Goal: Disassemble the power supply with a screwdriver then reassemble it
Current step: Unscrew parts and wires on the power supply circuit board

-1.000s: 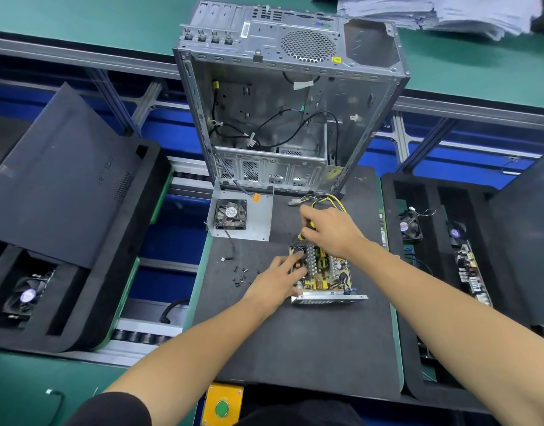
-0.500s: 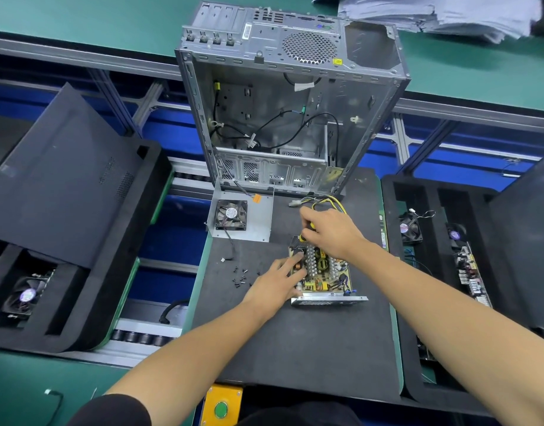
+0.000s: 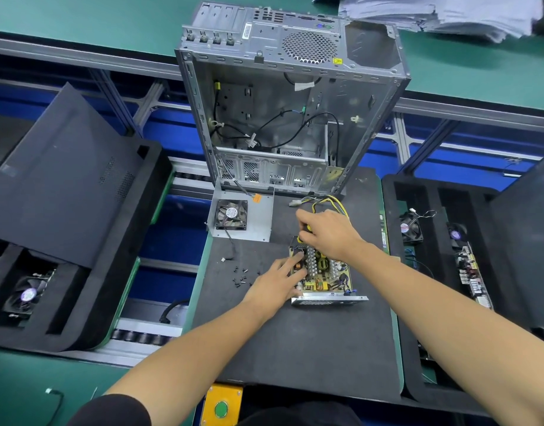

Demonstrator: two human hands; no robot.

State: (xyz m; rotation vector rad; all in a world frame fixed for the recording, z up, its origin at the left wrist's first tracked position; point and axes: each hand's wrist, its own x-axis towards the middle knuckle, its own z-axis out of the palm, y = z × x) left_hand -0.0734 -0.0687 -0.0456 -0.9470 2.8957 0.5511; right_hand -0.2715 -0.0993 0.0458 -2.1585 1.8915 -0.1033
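Right hand grips the screwdriver upright, probably working 1 board screw; left hand, fingers straight, steadies the supply. Next: keep the tip seated.

an electronics assembly line: roller conveyor (green-edged), foam trays of fans, open computer case.
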